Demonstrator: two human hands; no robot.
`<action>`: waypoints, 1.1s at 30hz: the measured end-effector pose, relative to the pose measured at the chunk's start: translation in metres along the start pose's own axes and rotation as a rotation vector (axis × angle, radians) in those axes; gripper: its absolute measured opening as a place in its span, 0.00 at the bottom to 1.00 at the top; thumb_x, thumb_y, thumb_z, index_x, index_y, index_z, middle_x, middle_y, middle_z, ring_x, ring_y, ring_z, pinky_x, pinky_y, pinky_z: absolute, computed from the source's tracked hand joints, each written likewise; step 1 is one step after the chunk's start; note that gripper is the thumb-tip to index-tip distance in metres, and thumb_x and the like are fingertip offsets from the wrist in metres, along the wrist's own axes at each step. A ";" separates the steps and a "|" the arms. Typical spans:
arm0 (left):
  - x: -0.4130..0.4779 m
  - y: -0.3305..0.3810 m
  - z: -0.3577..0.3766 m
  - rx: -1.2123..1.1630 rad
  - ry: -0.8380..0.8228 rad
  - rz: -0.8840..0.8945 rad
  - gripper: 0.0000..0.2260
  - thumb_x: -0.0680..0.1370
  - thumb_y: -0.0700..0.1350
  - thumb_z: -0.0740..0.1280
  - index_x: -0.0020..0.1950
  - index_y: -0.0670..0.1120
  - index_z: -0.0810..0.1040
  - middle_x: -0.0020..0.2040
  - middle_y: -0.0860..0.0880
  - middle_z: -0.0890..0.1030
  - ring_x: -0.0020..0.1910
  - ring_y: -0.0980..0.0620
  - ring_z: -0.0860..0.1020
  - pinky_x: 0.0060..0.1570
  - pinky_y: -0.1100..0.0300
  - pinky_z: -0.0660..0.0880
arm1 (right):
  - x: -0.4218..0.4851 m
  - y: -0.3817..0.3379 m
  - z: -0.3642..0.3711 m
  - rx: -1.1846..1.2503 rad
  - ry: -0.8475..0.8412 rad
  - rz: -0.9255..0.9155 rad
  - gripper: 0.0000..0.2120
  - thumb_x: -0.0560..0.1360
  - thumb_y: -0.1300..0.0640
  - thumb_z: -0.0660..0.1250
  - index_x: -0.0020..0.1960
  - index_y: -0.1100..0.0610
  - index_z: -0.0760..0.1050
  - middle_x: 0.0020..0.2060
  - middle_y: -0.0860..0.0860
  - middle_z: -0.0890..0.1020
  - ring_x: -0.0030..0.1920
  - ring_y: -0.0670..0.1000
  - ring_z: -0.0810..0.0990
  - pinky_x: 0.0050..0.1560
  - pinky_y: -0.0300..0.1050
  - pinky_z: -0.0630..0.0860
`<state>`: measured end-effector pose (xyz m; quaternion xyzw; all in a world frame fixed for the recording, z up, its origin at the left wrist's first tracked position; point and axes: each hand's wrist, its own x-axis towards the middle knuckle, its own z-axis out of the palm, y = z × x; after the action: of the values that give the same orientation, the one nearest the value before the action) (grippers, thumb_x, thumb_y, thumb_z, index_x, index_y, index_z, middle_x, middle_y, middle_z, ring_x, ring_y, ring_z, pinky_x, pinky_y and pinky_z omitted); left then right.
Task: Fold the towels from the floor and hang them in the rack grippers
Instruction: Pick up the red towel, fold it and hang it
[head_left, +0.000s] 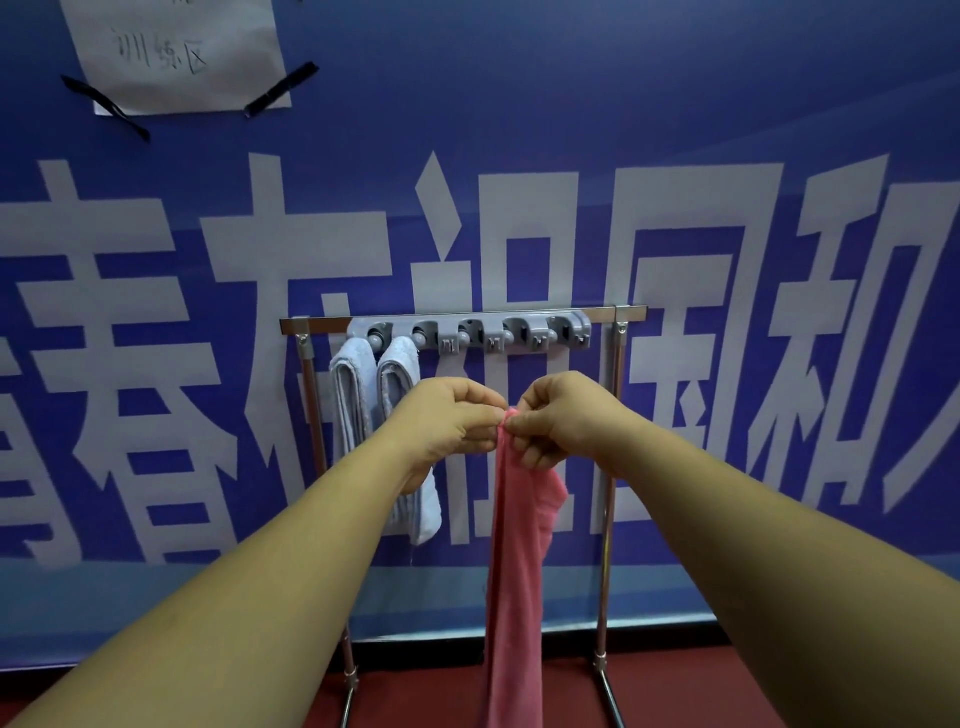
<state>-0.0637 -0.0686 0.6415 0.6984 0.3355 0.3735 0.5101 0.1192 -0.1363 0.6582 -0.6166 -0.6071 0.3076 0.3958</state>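
Head view: my left hand (452, 421) and right hand (561, 421) are close together, both pinching the bunched top edge of the soft pink towel (514, 571), which hangs down in a long narrow fold. Behind it, two looped white terry towels (353, 400) hang from the grey plastic gripper strip (470, 335) on the shiny metal rack (605, 519)

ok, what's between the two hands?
Only the bunched top edge of the pink towel. The left hand and the right hand both pinch it, and the rest hangs below them. This shows in the head view.
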 end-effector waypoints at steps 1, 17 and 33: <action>0.000 0.001 0.000 0.000 -0.006 -0.002 0.08 0.79 0.38 0.76 0.57 0.39 0.85 0.45 0.39 0.87 0.45 0.48 0.86 0.50 0.56 0.85 | 0.000 0.000 0.000 -0.003 -0.003 -0.002 0.11 0.81 0.60 0.72 0.55 0.69 0.78 0.43 0.64 0.87 0.37 0.57 0.87 0.41 0.50 0.86; -0.002 -0.004 0.005 -0.084 0.038 0.006 0.08 0.77 0.34 0.75 0.56 0.39 0.85 0.53 0.37 0.88 0.54 0.41 0.88 0.56 0.51 0.85 | -0.002 -0.007 0.000 -0.076 -0.015 -0.033 0.10 0.84 0.59 0.67 0.55 0.67 0.79 0.42 0.62 0.88 0.36 0.56 0.86 0.39 0.48 0.85; -0.004 0.003 -0.002 -0.029 0.059 0.050 0.08 0.78 0.32 0.74 0.56 0.38 0.83 0.52 0.37 0.88 0.54 0.38 0.87 0.58 0.47 0.85 | -0.003 -0.004 0.001 -0.117 -0.130 0.029 0.06 0.81 0.64 0.70 0.56 0.67 0.79 0.40 0.62 0.88 0.35 0.57 0.86 0.37 0.48 0.84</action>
<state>-0.0675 -0.0714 0.6441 0.6879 0.3275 0.4111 0.5005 0.1160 -0.1393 0.6605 -0.6261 -0.6396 0.3167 0.3141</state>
